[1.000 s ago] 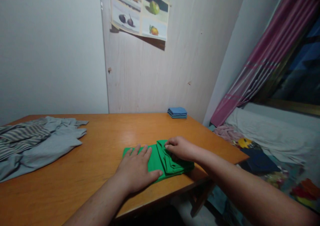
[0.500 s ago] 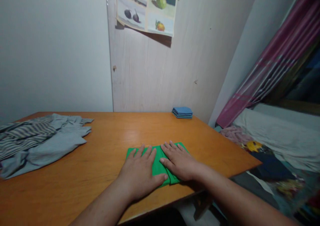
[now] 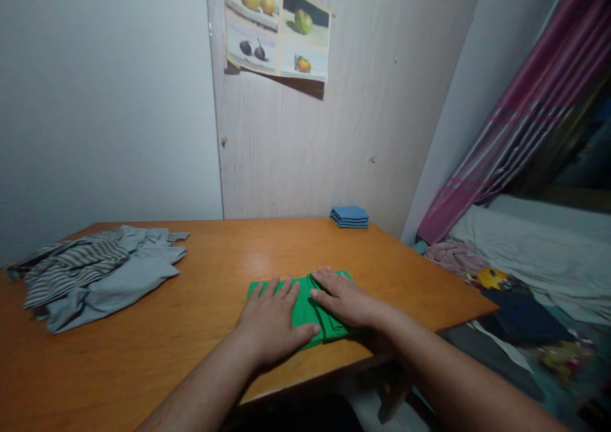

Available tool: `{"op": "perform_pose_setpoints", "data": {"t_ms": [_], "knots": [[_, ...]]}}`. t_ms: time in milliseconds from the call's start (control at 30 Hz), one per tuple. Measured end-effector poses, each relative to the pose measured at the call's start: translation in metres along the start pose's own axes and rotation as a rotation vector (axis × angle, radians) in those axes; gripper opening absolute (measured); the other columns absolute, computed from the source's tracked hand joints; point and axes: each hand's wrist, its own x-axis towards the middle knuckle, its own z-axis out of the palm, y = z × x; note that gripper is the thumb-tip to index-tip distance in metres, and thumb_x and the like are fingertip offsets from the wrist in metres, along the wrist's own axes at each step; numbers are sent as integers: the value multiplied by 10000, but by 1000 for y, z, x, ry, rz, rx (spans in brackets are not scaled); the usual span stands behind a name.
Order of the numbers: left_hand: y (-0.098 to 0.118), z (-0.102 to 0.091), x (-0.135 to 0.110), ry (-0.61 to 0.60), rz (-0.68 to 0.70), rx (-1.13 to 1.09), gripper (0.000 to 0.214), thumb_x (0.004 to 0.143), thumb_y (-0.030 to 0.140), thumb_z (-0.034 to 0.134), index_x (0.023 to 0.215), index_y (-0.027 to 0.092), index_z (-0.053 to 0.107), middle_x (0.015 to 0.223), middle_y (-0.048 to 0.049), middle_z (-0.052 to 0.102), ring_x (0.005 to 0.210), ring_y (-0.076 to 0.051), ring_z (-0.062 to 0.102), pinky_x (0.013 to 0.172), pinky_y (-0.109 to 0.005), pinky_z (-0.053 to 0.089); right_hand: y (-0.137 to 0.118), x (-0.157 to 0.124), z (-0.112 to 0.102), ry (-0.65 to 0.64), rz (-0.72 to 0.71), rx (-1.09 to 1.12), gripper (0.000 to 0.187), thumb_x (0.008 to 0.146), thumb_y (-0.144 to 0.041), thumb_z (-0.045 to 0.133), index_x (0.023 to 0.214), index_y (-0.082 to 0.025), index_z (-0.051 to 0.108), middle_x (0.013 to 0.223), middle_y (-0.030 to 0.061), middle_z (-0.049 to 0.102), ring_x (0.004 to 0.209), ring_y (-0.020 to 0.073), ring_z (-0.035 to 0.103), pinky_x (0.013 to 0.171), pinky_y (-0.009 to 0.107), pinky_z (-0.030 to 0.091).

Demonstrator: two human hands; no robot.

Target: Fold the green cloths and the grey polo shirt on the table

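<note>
A folded green cloth (image 3: 304,311) lies flat near the front edge of the wooden table; whether it is a garment I cannot tell. My left hand (image 3: 274,320) rests palm down on its left part, fingers spread, the thumb stretched toward the fold. On the right part lies my right hand (image 3: 342,298), palm down with its fingers stretched out. The two hands are apart, with a strip of green fabric and a fold line showing between them. Much of the cloth is hidden beneath both hands.
Rumpled grey and striped clothes (image 3: 114,266) lie at the table's left. A neat blue folded stack (image 3: 350,217) sits at the back right corner of the table (image 3: 229,247). Right of the table are a bed with white bedding (image 3: 520,254) and a pink curtain (image 3: 491,139).
My right hand has shifted slightly up and back over the cloth, showing more of its lower right part. My left hand stays pressed on the cloth. The camera view has tilted a little.
</note>
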Motion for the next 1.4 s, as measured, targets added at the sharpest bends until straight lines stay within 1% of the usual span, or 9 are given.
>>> {"op": "perform_pose_setpoints", "data": {"t_ms": [167, 267, 400, 567, 767, 867, 1000, 1233, 1400], "knots": [[2, 1, -2, 24, -33, 11, 965, 800, 815, 434, 1525, 180, 413, 1587, -165, 361, 1488, -441, 230, 1175, -664, 156, 34, -21, -18, 487, 176, 167, 524, 973, -525, 433, 1301, -173, 641, 1336, 163, 644, 1242, 287, 589, 1045, 448, 439], [6, 4, -3, 46, -70, 34, 971, 804, 820, 409, 1516, 160, 427, 1580, -176, 373, 1485, -442, 239, 1169, -665, 161, 54, -48, -22, 417, 375, 123, 514, 931, -617, 466, 1033, -182, 720, 1028, 137, 749, 960, 272, 680, 816, 371, 497], [12, 10, -2, 85, -122, 84, 969, 814, 820, 373, 1510, 150, 435, 1576, -186, 380, 1479, -452, 246, 1148, -679, 181, 60, -70, -18, 213, 505, 87, 677, 858, -807, 403, 757, -190, 664, 775, 96, 715, 721, 226, 638, 617, 307, 407], [19, 13, -1, 110, -161, 118, 963, 831, 807, 348, 1508, 128, 433, 1570, -194, 389, 1472, -452, 259, 1140, -677, 191, 55, -60, -12, 200, 536, 75, 654, 784, -839, 491, 763, -197, 620, 793, 90, 691, 709, 213, 611, 573, 286, 345], [23, 12, -6, 154, -169, 123, 922, 859, 811, 286, 1477, 156, 486, 1541, -183, 445, 1459, -442, 294, 1141, -658, 200, 55, -46, 1, 330, 554, 90, 428, 757, -625, 666, 776, -219, 532, 751, 32, 641, 675, 188, 578, 549, 272, 314], [22, 13, -9, 198, -156, 100, 902, 879, 812, 197, 1457, 197, 516, 1517, -160, 488, 1445, -434, 321, 1140, -657, 196, 46, -44, 4, 429, 527, 134, 361, 759, -538, 672, 801, -229, 490, 741, 12, 623, 678, 182, 572, 556, 268, 328], [22, 13, -10, 206, -154, 65, 887, 857, 837, 219, 1415, 238, 563, 1493, -156, 519, 1439, -444, 323, 1128, -670, 188, 19, -44, 1, 560, 442, 142, 319, 783, -485, 638, 894, -239, 468, 736, -5, 611, 683, 197, 592, 580, 279, 369], [20, 14, -11, 261, -123, -8, 794, 873, 780, 315, 1319, 206, 637, 1436, -195, 559, 1405, -473, 338, 1107, -694, 159, -47, -51, 0, 692, 77, 112, 393, 827, -326, 586, 1195, -222, 494, 1078, 88, 664, 976, 275, 639, 826, 394, 493], [20, 10, -20, 339, -167, 27, 562, 870, 626, 441, 1094, 198, 728, 1278, -193, 621, 1209, -426, 500, 1016, -558, 350, -70, -51, 13, 691, -151, 10, 453, 771, -176, 569, 1220, -207, 519, 1120, 112, 627, 1035, 290, 584, 897, 437, 489]]}}
